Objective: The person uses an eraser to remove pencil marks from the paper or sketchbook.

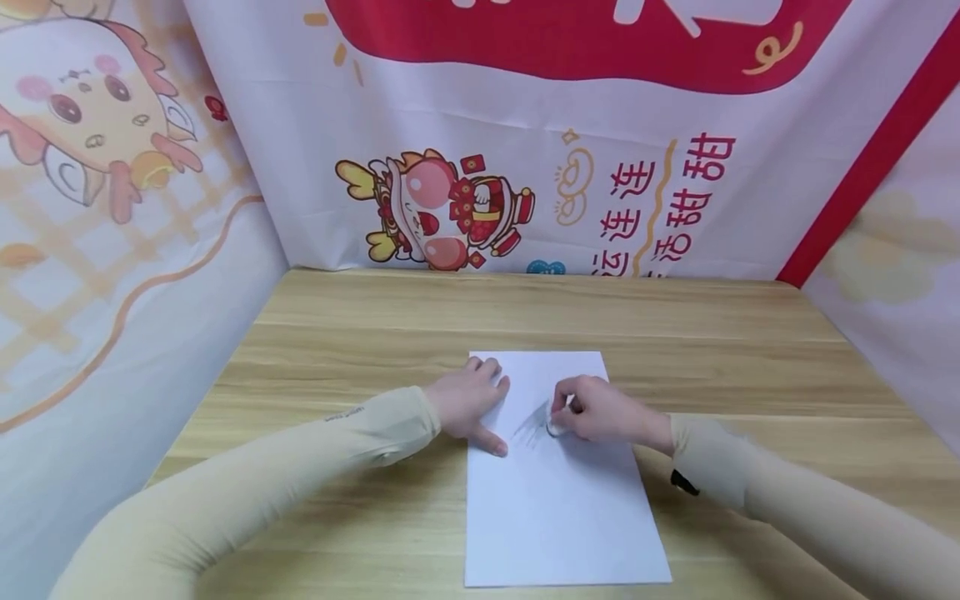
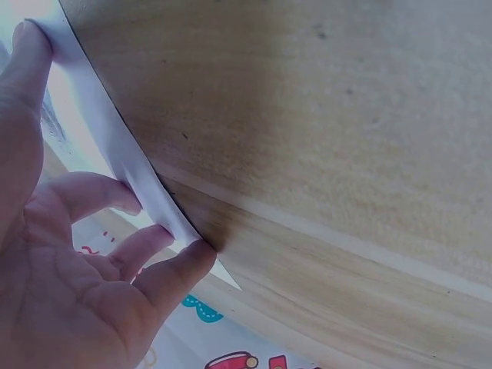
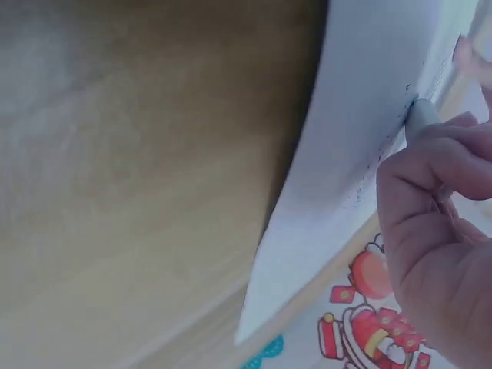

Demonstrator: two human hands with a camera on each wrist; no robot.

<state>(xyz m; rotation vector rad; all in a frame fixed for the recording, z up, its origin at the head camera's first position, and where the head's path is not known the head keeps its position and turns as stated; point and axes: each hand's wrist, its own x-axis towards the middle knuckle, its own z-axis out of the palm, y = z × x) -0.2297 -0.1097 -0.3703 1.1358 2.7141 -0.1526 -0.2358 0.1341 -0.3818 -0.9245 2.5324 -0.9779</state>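
A white sheet of paper (image 1: 562, 525) lies on the wooden table, with a smudged patch of grey strokes (image 1: 529, 430) on its upper half. My right hand (image 1: 603, 410) pinches a small whitish eraser (image 3: 421, 118), its darkened end touching the paper at the right side of the strokes. Dark crumbs (image 3: 358, 194) dot the sheet near it in the right wrist view. On the paper's left edge rests my left hand (image 1: 467, 402), fingers and thumb spread, fingertips pressing the sheet. Most of the eraser is hidden by the right fingers.
The wooden table (image 1: 360, 333) extends around the sheet on all sides. Behind it hangs a white and red printed cloth (image 1: 480, 100) with cartoon figures. Another printed cloth (image 1: 150, 317) borders the left side, and a pale one (image 1: 900, 275) the right.
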